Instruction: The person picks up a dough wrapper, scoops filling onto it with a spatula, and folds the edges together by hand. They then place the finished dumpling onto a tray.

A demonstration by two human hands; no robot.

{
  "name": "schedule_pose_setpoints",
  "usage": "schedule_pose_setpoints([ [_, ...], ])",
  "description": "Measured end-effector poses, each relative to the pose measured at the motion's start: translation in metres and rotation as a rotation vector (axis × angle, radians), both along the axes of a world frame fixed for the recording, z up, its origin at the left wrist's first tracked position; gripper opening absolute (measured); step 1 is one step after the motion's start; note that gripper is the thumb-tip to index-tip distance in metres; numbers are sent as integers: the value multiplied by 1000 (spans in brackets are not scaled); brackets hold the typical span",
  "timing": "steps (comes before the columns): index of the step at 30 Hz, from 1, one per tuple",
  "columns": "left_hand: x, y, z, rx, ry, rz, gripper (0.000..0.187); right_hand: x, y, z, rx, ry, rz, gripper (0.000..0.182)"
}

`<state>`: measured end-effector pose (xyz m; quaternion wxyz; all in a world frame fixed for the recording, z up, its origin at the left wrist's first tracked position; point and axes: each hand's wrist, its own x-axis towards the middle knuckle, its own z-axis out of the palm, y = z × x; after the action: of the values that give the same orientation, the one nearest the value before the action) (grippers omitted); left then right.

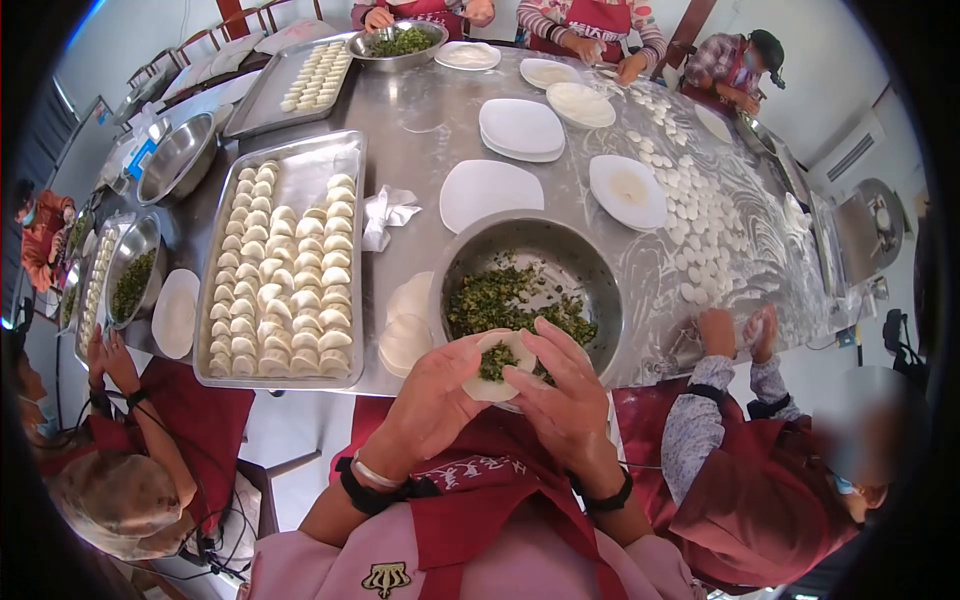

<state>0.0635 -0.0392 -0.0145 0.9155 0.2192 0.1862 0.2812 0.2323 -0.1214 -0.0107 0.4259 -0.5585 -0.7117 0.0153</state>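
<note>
Between my two hands is a round dumpling wrapper [482, 388] with chopped green filling [497, 362] in its middle. My left hand [430, 402] cups the wrapper from the left, fingers at its edge. From the right, my right hand [562, 398] holds its other edge. The wrapper is partly folded up around the filling. Just beyond my hands stands a steel mixing bowl [545, 238] with more green filling, its near rim hidden by them. A stack of wrappers [405, 343] lies left of the bowl.
A metal tray [312, 178] of folded dumplings [275, 270] lies at left. White plates [490, 192] stand beyond the bowl. Dough pieces [690, 215] cover the floury right side. Co-workers sit around the steel table; a co-worker's hands [718, 332] rest at the right edge.
</note>
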Motion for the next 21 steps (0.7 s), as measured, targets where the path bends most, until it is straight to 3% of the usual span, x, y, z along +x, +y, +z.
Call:
schedule_pose_setpoints([
  [3,-2,-1,0,53,-67,-18,47,-1,2,0,40,15,15,28],
  [6,-2,-3,13,180,150,-66,56,-2,4,3,51,76,7,24],
  [9,-4,-5,3,478,210,-82,60,-3,6,4,42,121,-36,21],
  [15,0,-10,6,625,373,44,44,-10,11,1,51,304,-62,30],
  [21,-2,-11,0,595,341,78,40,-16,12,2,-63,499,-76,39],
])
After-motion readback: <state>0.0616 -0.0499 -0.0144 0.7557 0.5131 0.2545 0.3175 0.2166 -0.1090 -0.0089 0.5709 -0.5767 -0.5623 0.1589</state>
